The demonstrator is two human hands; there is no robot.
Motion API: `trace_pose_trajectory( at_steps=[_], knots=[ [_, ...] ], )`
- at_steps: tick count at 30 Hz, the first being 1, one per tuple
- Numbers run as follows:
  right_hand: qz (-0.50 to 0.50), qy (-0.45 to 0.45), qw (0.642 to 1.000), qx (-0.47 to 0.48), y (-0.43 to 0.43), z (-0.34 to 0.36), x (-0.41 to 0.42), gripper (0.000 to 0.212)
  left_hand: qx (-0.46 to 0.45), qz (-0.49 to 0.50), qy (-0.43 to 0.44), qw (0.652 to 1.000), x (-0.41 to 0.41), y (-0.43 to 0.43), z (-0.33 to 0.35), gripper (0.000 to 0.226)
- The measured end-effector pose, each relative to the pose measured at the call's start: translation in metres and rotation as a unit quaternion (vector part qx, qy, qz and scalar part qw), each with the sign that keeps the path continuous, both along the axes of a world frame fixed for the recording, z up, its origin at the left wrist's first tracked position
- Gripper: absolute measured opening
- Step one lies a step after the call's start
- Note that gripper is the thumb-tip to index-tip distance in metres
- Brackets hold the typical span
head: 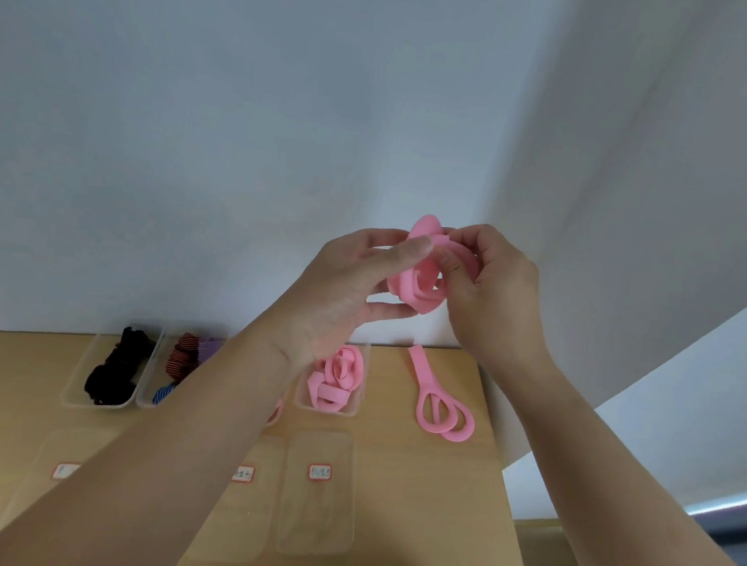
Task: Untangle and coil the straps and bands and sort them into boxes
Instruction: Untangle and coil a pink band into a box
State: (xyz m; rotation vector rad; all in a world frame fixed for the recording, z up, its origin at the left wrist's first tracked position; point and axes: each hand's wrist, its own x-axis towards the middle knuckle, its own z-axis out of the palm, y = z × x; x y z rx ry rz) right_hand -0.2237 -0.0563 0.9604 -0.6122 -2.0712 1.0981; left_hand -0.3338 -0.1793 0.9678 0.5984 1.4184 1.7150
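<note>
Two bare forearms reach up from the lower edge and meet a little to the 3 o'clock side of the middle of the view. Between them, lifted above the table [428,479] against a pale wall, is a tangled pink band [424,283], looped over itself several times. The left hand [343,289] holds it from the 9 o'clock side, forefinger laid over the top of the loops and thumb pressing beneath them, the other fingers loosely bent. The right hand [493,294] comes in from 3 o'clock, its fingers curled, and pinches one loop at the top of the bundle.

On the table at 6 o'clock from the held band stands a clear box [326,410] with coiled pink bands [340,371] in it. Toward 3 o'clock of that box, apart from it, a loose pink band [418,369] lies flat on the wood, its tail pointing to the wall and two loops toward the camera. At 9 o'clock, partly behind the left forearm, a box of striped bands [182,353] holds red-and-black, purple and blue ones; beside it, further toward 9 o'clock, are black straps [115,367] in another box. Nearer the camera lie clear lids [317,519] with small labels, too blurred to read.
</note>
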Motion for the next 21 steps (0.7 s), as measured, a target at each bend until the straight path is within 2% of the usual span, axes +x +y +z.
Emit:
trace_pose_trajectory(
  at_steps=[5, 10, 16, 21],
  knots=[
    [0.005, -0.037, 0.999, -0.011, -0.023, -0.017, -0.020, 0.003, -0.008, 0.072, 0.010, 0.997, -0.011, -0.025, -0.024, 0.030],
    [0.028, -0.084, 0.990, -0.112, -0.049, -0.045, -0.044, 0.006, -0.003, 0.095, -0.052, 0.994, -0.039, -0.067, -0.060, 0.037],
    [0.074, -0.144, 0.964, -0.211, -0.100, -0.106, -0.079, 0.007, -0.064, 0.161, -0.131, 0.976, -0.066, -0.121, -0.112, 0.048],
    [0.061, -0.159, 0.932, -0.321, -0.127, -0.154, -0.106, 0.012, -0.120, 0.201, -0.088, 0.968, -0.087, -0.142, -0.156, 0.045]
  ],
)
